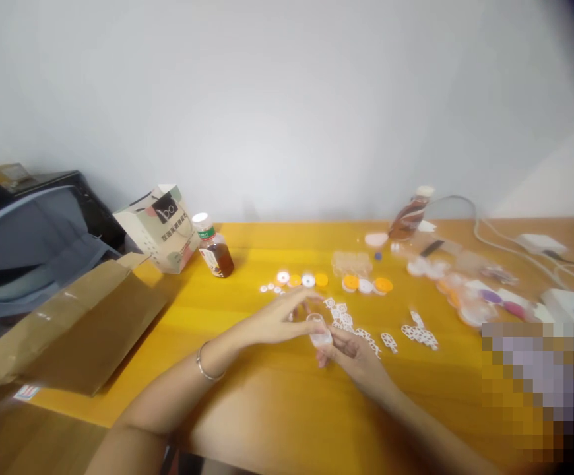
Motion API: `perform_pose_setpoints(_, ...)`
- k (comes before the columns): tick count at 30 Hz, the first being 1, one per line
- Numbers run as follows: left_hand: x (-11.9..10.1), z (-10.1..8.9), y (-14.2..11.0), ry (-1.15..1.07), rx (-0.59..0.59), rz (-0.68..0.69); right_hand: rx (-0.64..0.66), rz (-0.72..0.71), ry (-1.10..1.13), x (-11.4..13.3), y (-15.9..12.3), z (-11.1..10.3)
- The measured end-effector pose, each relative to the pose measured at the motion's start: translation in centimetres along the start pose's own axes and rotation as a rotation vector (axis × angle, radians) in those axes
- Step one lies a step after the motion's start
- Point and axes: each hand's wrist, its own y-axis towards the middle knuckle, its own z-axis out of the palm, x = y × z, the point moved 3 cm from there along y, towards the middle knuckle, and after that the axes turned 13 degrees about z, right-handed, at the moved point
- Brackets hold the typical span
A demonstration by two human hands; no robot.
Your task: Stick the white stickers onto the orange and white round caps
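Note:
My right hand (356, 356) is closed around a small clear plastic cup (320, 334), held tilted above the front half of the table. My left hand (277, 318) reaches in from the other side with its fingers apart. Its thumb lies at the cup's rim; whether it touches cannot be made out. Just beyond the hands, white openwork pieces (342, 318) lie in a loose row, and another cluster of them (419, 335) is farther right. Behind my left hand stand white and orange round discs (307, 280) and a few tiny white ones (270, 287).
On the left are an open cardboard box (74, 323), a paper bag (161, 227) and a bottle of dark liquid (214, 247). A clear tray (351, 262), a brown bottle (410, 216), round containers (475, 310) and white cables (495, 231) occupy the back and right.

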Motion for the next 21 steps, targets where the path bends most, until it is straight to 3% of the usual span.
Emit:
perform_pose_setpoints(5, 0.1, -0.9, 0.1, -0.086, 0.136, 0.060, 0.063, 0.036, 0.036, -0.3, 0.0, -0.1)
perform_pose_setpoints(9, -0.6, -1.0, -0.1, -0.233, 0.291, 0.190, 0.156, 0.100, 0.116, -0.6, 0.0, 0.2)
perform_pose_setpoints(11, -0.5, -1.1, -0.2, -0.226, 0.274, 0.172, 0.151, 0.109, 0.116, -0.5, -0.1, 0.3)
perform_pose_setpoints(14, 0.4, -0.9, -0.4, -0.093, 0.179, 0.026, 0.127, 0.106, 0.091, -0.4, -0.1, 0.2)
perform_pose_setpoints(16, 0.9, -0.5, -0.5, -0.024, 0.181, -0.034, 0.138, 0.112, 0.104, -0.5, 0.0, 0.1)
perform_pose_setpoints(21, 0.1, -0.7, -0.3, -0.148, 0.253, 0.103, 0.221, 0.157, 0.314, -0.9, -0.1, 0.4)
